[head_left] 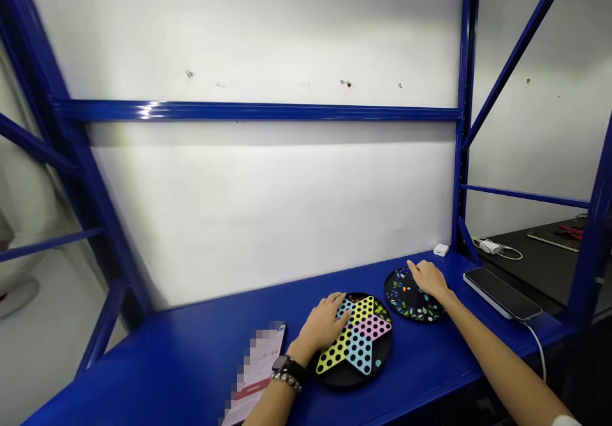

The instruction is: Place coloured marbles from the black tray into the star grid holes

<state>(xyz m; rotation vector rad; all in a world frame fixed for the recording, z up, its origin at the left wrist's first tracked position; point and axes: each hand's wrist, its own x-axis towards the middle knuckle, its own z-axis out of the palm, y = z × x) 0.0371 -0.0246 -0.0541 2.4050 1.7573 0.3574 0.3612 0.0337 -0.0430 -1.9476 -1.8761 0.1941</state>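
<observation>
A round black Chinese-checkers board (363, 356) with a star of yellow, pink, blue and green points lies on the blue shelf (182, 343). My left hand (323, 324) rests flat on the board's left side, fingers spread; a watch and bead bracelet are on that wrist. To the right is a round black lid or tray (399, 295) with several coloured marbles around its rim. My right hand (429, 278) reaches into this tray with its fingers curled down over the marbles; whether they hold one is hidden.
A phone (502, 293) on a white cable lies at the right of the shelf. A small white charger (440, 249) sits by the wall. A paper or card (258, 375) lies left of my forearm. Blue rack posts (461, 158) frame the bay.
</observation>
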